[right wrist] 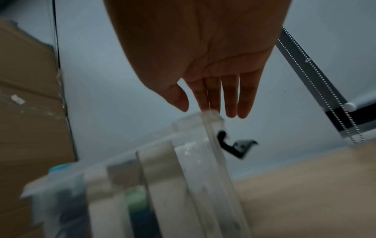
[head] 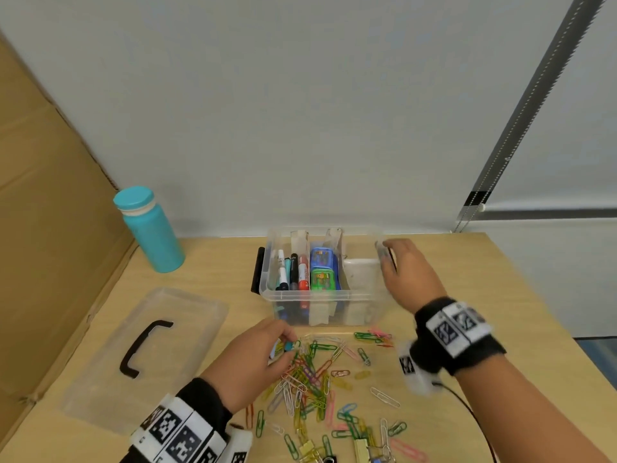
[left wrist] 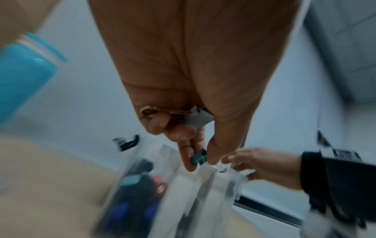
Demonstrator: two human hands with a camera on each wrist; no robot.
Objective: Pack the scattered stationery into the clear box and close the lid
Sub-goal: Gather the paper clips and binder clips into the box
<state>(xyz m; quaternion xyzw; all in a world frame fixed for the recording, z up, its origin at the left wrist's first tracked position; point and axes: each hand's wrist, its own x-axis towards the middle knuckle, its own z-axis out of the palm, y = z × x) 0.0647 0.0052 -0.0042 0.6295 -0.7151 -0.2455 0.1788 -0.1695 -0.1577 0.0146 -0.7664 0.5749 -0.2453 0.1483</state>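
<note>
— Where does the clear box (head: 320,295) stand?

— At the back of the table (head: 500,295), its lid (head: 143,355) lying flat to the left. Markers (head: 293,272) stand in its left compartment.

— And the left hand (head: 253,359)?

— Its fingers curl round binder clips: a teal binder clip (left wrist: 198,157) pinched at the fingertips, a silver binder clip (left wrist: 198,118) in the palm, over the paper clips (head: 317,379).

— The right hand (head: 407,272)?

— Fingers straight, touching the box's right rim, holding nothing.
</note>
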